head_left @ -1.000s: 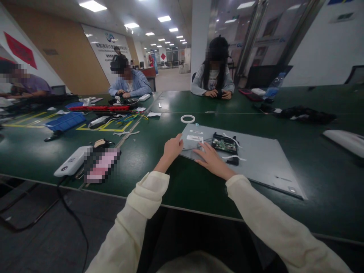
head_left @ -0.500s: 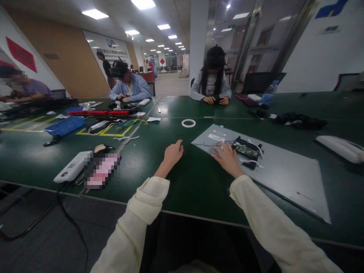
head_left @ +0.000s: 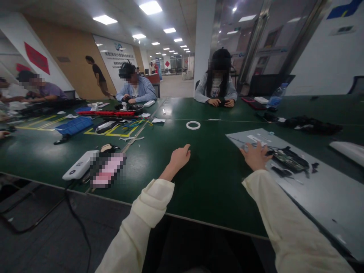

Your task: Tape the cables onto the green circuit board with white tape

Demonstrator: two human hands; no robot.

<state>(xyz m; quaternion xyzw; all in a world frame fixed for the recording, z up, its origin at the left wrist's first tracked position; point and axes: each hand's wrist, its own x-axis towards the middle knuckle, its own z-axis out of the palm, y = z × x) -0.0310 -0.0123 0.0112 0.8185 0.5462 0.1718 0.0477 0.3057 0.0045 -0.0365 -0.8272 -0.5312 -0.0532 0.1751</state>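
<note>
My right hand (head_left: 256,156) lies flat with fingers spread on the near left part of a grey panel (head_left: 315,185) that rests on the green table (head_left: 210,178). A small green circuit board with black cables (head_left: 287,160) sits on the panel just right of that hand. My left hand (head_left: 179,157) rests on the bare table to the left of the panel, fingers loosely curled and holding nothing. Both arms wear cream sleeves.
A white ring (head_left: 193,125) lies beyond my hands. A white box (head_left: 80,165) sits near the left edge; a blue tray (head_left: 74,125) and red strip (head_left: 109,113) stand further back. Two people sit across the table, others at far left. A white object (head_left: 348,148) lies right.
The grey panel has slid to the right and turned, with my right hand on it. My left hand has come off the panel's corner and stays on the table.
</note>
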